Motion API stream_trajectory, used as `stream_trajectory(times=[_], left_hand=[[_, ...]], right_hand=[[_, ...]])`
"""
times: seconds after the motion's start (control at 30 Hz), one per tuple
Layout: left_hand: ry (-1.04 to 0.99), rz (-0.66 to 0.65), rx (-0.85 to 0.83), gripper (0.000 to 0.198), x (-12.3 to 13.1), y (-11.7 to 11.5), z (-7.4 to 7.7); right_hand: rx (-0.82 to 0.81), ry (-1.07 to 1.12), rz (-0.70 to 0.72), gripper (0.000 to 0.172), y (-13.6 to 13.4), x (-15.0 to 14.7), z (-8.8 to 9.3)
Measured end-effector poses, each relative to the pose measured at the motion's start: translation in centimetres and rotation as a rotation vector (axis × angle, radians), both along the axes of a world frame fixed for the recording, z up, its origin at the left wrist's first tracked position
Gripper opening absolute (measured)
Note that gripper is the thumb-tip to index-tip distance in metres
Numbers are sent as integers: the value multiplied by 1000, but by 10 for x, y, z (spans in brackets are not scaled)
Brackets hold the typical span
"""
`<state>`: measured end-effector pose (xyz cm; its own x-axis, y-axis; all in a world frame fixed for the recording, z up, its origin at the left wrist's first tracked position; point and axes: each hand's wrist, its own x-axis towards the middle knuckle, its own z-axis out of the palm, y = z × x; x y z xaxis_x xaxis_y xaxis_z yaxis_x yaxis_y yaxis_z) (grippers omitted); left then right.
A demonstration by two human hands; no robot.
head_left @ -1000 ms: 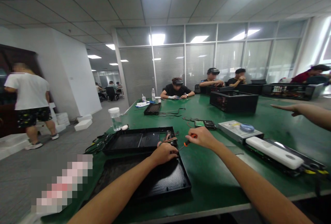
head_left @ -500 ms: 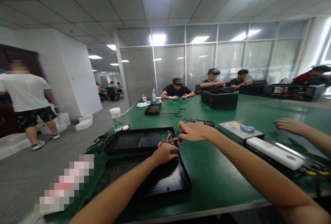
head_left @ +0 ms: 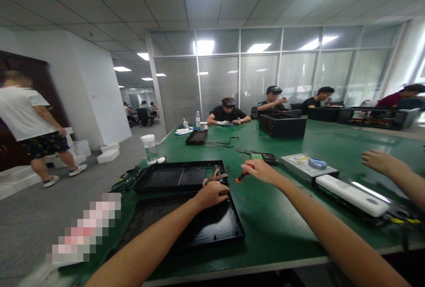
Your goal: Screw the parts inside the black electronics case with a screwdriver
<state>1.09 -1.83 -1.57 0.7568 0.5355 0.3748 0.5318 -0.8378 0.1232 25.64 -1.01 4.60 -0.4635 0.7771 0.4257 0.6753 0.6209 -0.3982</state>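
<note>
My right hand grips a red and black screwdriver, its thin shaft slanting down to the left toward my other hand. Fingers curled together, my left hand is over the junction of two black trays; what it pinches is too small to make out. Colored wires lie just behind it, at the right end of the rear black tray. The front black tray lies under my left wrist, its inside dark and glossy.
A lidded clear jar stands behind the trays on the green table. To the right are a silver box and a white device. Another person's hand reaches in there. Several people sit across the table.
My right hand has moved to the right with the screwdriver, showing its shaft. My left hand has barely moved. At the far left, a walking person has shifted.
</note>
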Motion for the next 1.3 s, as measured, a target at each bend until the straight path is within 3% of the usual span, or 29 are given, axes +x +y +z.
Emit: stream_trajectory(times=[0.1, 0.2, 0.4, 0.7, 1.07, 1.3], left_hand=[[54, -65, 87, 16, 2, -1, -2], [142, -126, 218, 17, 5, -2, -2], [247, -144, 308, 19, 8, 0, -2], [310, -106, 299, 14, 9, 3, -2], [455, -134, 406, 15, 14, -3, 6], [278, -116, 229, 30, 9, -7, 9]], right_hand=[[-311, 556, 15, 36, 25, 22, -42], [-437, 1103, -27, 28, 46, 30, -67], [-559, 1415, -9, 26, 59, 29, -73], [-687, 1524, 51, 31, 60, 32, -76], [-680, 1502, 43, 29, 59, 29, -76], [-820, 1499, 150, 28, 57, 28, -74]])
